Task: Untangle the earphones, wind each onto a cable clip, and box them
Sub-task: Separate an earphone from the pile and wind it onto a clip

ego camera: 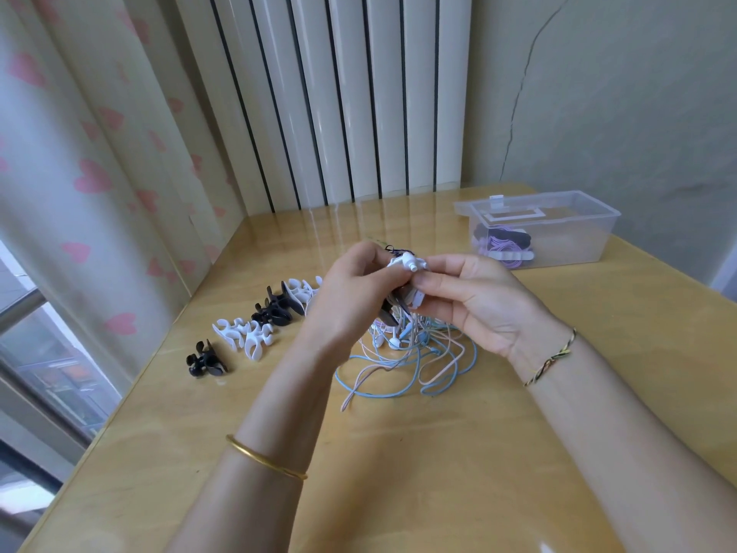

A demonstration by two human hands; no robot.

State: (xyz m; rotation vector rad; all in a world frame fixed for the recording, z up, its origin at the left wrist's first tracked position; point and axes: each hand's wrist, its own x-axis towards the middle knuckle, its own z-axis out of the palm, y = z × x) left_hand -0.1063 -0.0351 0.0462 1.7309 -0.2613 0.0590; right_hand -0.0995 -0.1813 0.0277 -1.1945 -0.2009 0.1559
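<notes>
Early-to-mid stage, by my read.

- Box (578, 217): clear plastic, open, far right corner of tabletop (399, 472). Inside: at least one purple earphone set (502, 245) wound up, w/ dark and pale clip-like pieces on it. Exact count inside can't be told through the wall.
- Spare cable clips (255, 333): black & white, in a loose row from the left edge in toward the centre, ending behind the left hand. None carries any cable, so plenty of winding is left.
- Earphone tangle (418, 365): blue, pink & white leads heaped mid-tabletop, partly lifted, hanging from the hands. Clearly not separated yet.
- Left hand (351, 297): fingers curled, gripping a bunch of leads and the white earphone piece (408, 262), held up over the heap.
- Right hand (470, 301): thumb & forefinger closed on the same white piece from the other side; the other fingers bent loosely below it.

Judgement: working one end free of the knot. Left to do: most of the untangling, winding each set on a clip, and boxing.
</notes>
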